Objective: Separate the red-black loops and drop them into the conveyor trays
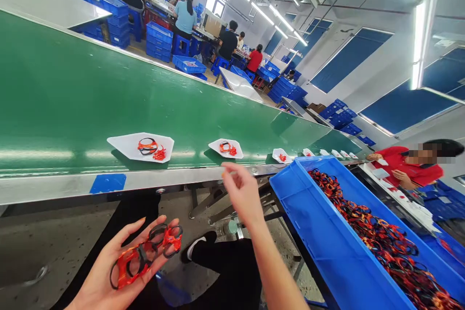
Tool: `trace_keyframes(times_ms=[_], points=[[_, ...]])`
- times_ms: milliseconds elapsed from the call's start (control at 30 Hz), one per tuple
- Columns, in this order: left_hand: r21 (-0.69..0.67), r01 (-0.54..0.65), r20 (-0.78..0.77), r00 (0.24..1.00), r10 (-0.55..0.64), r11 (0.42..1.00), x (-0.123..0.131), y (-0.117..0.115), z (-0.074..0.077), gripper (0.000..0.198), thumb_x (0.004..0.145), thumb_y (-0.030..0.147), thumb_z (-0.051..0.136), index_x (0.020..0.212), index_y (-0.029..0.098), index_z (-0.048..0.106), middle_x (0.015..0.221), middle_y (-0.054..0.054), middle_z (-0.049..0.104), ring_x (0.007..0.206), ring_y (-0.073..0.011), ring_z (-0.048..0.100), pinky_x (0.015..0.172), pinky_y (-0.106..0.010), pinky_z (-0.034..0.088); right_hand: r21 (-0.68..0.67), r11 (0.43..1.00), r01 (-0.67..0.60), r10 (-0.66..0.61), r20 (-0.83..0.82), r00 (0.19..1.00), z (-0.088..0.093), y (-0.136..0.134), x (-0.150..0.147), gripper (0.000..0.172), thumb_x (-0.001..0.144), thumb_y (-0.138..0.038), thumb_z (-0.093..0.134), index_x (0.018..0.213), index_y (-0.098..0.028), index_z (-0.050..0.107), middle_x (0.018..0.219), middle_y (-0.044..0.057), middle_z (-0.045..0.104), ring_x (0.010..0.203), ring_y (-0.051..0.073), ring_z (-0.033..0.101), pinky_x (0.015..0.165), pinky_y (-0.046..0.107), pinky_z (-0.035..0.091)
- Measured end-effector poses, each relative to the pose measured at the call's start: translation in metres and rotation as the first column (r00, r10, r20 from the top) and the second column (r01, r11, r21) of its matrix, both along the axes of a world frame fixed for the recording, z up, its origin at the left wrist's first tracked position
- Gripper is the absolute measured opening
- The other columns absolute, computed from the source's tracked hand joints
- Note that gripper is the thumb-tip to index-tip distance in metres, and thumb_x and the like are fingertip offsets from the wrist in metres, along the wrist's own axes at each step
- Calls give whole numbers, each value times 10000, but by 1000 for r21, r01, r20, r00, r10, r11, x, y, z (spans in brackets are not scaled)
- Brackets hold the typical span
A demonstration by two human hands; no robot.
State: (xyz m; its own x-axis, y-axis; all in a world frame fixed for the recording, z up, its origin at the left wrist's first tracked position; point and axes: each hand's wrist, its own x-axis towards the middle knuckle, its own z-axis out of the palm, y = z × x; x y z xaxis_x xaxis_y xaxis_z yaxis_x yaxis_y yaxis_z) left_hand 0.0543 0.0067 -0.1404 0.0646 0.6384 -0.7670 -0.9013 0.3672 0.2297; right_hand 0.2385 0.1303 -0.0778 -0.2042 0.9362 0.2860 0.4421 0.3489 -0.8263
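My left hand [109, 271] lies palm up at the bottom left, its fingers curled loosely under a few red and black ring-shaped plastic parts [145, 254]. My right hand [242, 193] is raised near the steel edge of the green conveyor belt [54, 101], fingers loosely bent, thumb and forefinger close together; nothing shows in them. On the belt just beyond it stand white trays, the nearest [225, 148] holding a red and black part, a larger tray [140, 147] to its left holding the same kind.
A blue bin [308, 218] full of red and black parts stands at my right. Smaller white trays run down the belt toward a seated person in red [410, 167]. Other workers sit among stacked blue crates [158, 41] behind the belt. My legs are below.
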Motion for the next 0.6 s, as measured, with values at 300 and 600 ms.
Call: trace_keyframes(times_ms=[300,600], points=[[11,-4,-26,1000,5,1000,11,1,-7,329,700,182,641,1025,135,642,1070,-143,685,996,-333,619,794,-481,551,-299,929,-217,175,-163,971,-63,-106,-15,335,716,-107,648,1021,-244,650,1004,33,582,816,150,589,713,250,488],[-17,-78,34,996,78,997,18,-3,6,373,674,158,665,1037,86,620,1076,-172,676,1028,-358,597,852,-555,524,-463,853,-241,24,-426,904,-75,-105,-6,207,775,-140,595,960,-195,670,985,45,653,858,174,616,695,253,465]])
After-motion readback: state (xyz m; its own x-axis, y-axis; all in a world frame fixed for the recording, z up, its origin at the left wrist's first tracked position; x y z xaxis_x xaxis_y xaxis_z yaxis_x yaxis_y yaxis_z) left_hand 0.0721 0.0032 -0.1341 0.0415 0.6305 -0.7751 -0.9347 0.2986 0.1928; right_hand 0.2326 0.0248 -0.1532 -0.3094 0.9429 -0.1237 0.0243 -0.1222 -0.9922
